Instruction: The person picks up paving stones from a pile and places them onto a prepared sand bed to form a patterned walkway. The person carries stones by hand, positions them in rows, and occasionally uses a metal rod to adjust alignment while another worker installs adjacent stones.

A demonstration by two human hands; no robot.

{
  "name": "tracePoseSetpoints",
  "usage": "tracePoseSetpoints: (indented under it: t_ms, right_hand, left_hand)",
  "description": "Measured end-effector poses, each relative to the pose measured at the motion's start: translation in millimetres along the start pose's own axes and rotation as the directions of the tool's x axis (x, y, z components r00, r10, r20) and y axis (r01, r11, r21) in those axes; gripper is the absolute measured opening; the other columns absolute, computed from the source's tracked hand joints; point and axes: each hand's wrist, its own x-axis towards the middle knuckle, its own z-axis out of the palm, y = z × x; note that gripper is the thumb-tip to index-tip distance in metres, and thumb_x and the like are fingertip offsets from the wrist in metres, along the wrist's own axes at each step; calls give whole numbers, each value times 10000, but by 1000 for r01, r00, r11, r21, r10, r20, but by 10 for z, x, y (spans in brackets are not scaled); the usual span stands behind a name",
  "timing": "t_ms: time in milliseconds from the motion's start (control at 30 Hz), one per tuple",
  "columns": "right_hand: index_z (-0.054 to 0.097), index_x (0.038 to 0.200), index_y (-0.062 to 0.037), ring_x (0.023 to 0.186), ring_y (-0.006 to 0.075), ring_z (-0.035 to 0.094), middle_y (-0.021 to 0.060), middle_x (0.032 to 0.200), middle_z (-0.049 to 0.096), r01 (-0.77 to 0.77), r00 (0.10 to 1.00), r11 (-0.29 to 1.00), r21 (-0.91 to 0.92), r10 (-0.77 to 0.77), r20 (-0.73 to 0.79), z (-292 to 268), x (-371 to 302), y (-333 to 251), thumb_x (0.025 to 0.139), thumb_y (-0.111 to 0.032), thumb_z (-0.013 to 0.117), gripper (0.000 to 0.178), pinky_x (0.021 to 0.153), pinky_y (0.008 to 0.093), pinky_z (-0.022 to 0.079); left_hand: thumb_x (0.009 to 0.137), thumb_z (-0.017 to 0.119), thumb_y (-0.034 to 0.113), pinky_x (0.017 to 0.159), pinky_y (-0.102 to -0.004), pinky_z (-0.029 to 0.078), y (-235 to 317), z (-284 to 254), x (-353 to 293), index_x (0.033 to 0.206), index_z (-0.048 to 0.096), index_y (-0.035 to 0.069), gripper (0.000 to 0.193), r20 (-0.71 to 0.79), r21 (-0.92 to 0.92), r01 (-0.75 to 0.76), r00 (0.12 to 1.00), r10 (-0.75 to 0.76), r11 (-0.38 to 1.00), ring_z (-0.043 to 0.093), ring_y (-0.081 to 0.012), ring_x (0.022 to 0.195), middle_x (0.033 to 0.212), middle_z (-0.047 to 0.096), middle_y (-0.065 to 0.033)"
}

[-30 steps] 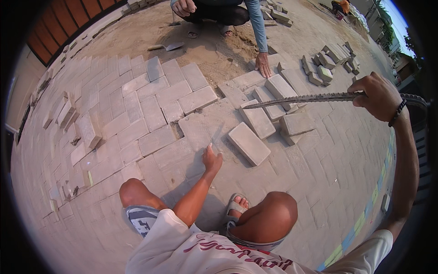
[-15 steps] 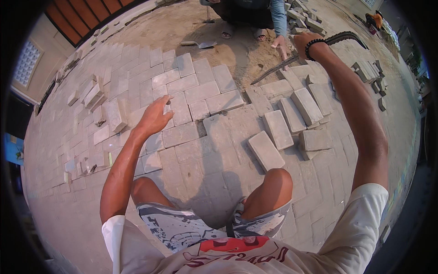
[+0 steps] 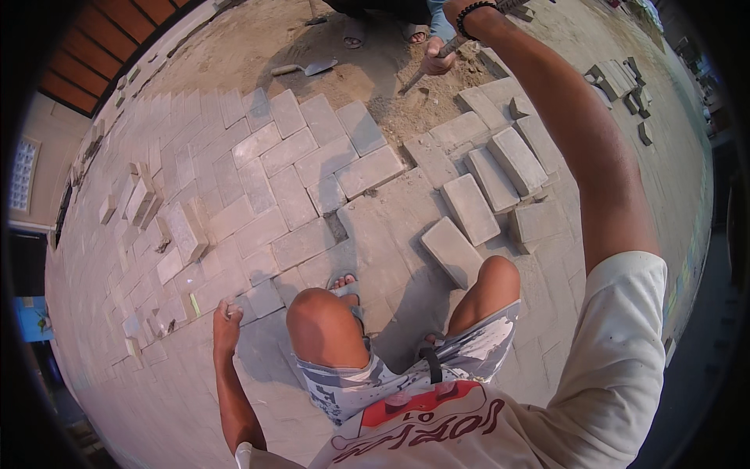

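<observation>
My right hand (image 3: 472, 19), with a dark beaded bracelet at the wrist, grips a dark metal bar (image 3: 414, 80) at the far side. The bar slants down to the left, its lower tip over the sand beside the paving edge. A co-worker's hand (image 3: 437, 59) is on the same bar, just below mine. Low on the left, my left hand (image 3: 227, 322) hangs over the laid pavers (image 3: 297, 244) with curled fingers; I cannot make out whether something small is in them. A narrow gap (image 3: 336, 227) shows between pavers ahead of my knees.
Loose pavers (image 3: 473, 209) lie piled at the right, others (image 3: 186, 231) at the left. A trowel (image 3: 306, 69) rests on the sand (image 3: 234, 64) near the co-worker's feet (image 3: 354, 33). More stacked bricks (image 3: 613, 80) stand at the far right.
My left hand has moved from the middle pavers back and down to the left. The bar and my right hand have shifted up and left in view. The co-worker's hand now closes round the bar.
</observation>
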Motion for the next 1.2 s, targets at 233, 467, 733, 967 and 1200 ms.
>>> tracePoseSetpoints:
  t_ms: [233,467,733,967,1200]
  right_hand:
    - [545,1204,-126,990,264,602,130,968,638,303,923,758,578,-385,21,-123,-1369,-1231,787,-241,677,452,833,375,494]
    - [61,1471,-246,1076,427,481,336,1220,401,-88,569,839,537,-400,719,1765,-3763,-2199,708,-563,675,1029,865,474,403]
    - [66,1464,-240,1194,497,370,398,1315,264,-336,797,731,594,-115,592,2130,-4057,-2515,664,-484,731,1069,979,581,271]
    - [131,1456,-249,1044,415,452,326,1257,334,-486,811,573,659,14,586,2195,-4446,-2468,582,-389,799,1109,879,465,360]
    - [238,1437,-225,935,344,459,208,1077,440,-577,726,592,562,57,685,2044,-5681,-1943,535,-414,784,1071,799,416,351]
  left_hand:
    - [826,561,117,841,-327,434,1214,1242,1170,1227,485,3,424,383,153,-364,879,285,919,574,-254,909,1053,578,-174]
    - [759,604,124,886,-445,401,2635,3181,1469,1211,515,16,473,880,123,-987,155,449,101,495,-361,1046,1126,525,-188]
    - [729,639,161,894,-455,408,2916,5040,1448,1182,532,72,474,943,-68,-932,-176,281,-355,450,-343,1134,1208,478,-160]
    - [721,693,326,1018,-496,322,2569,5569,1367,1404,307,141,806,945,-88,-938,-185,269,-334,276,-410,1302,1452,262,-153]
    - [616,802,344,1043,-496,294,2666,5535,1321,1441,189,182,1041,947,-153,-837,-276,163,-526,266,-394,1311,1464,236,-141]
